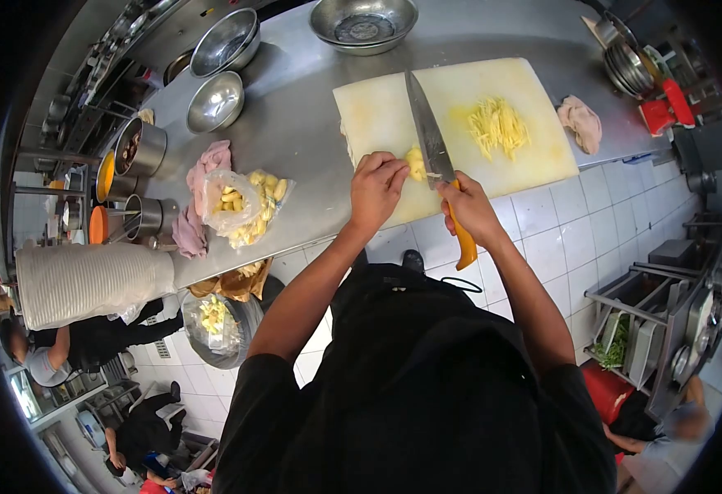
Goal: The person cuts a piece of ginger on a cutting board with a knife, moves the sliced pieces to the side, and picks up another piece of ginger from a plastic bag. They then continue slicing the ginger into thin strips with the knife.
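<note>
While my right hand grips the orange-handled steel knife, my left hand seemingly pinches the pale-yellow lump left of its away-pointing blade.

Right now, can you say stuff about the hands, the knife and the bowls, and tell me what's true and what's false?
1. The right hand holds the knife. True.
2. The knife's handle is blue. False: it is orange-yellow.
3. Thin yellow strips lie on the cutting board. True.
4. The left hand is inside a plastic bag. False: its fingers hold a yellow piece on the board.
</note>
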A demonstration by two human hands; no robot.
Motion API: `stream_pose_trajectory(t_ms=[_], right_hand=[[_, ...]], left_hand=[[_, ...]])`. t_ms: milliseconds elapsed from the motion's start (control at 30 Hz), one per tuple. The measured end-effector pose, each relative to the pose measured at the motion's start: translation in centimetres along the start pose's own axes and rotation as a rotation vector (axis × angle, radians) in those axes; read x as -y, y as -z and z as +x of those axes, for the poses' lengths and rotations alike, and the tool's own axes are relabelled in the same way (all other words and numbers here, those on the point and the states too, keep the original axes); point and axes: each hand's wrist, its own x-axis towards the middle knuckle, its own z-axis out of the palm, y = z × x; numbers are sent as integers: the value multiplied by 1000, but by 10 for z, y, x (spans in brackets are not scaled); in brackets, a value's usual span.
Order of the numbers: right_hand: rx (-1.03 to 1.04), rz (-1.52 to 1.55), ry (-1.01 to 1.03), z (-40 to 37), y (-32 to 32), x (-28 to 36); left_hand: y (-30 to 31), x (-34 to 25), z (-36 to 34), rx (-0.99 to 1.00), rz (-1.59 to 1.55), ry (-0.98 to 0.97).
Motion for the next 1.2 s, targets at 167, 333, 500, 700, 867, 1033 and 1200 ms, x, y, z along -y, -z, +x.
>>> stream_pose_trajectory(t_ms=[167,333,500,700,867,1033,1200], right_hand=[[6,26,-6,3,0,-3],[11,23,-26,0,-2,-1],[43,38,-11,-1,0,-4],[53,-8,7,-3,0,-3],[33,-174,71,-13,-6,8],[-17,-383,147,-15,-17,15],[-50,-584,266,-7,-19,10]], left_hand=[[0,0,0,18,22,1],[1,-1,0,29,34,6],[0,-2,0,23,32,7],[0,0,1,20,14,17],[1,1,-2,6,-37,46],[2,0,-2,-11,-47,43],[2,2,-3,-23,-55,48]])
